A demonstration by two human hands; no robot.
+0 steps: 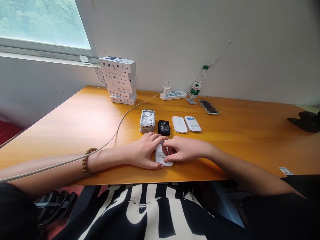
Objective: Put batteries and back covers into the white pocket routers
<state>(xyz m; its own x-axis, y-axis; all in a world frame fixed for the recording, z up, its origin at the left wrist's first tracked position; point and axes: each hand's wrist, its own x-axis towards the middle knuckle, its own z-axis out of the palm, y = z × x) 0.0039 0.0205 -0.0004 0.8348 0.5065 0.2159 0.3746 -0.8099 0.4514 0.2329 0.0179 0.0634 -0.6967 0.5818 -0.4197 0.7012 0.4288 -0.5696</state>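
Patterned shirt cloth (152, 213) sits closest, below the front edge of the counter (240, 146); just beyond that edge, a white device (161, 156) lies under both hands. The left hand (143, 151) grasps it, thumb at the near end and fingers by the far end, while the right hand (182, 149) curls over its face — whether that grip pinches anything, I cannot tell. Good work here seems to call for firm bracing on the left and light, even fingertip pressure on the right — clear of the black battery stack (164, 128) and cable (117, 129).
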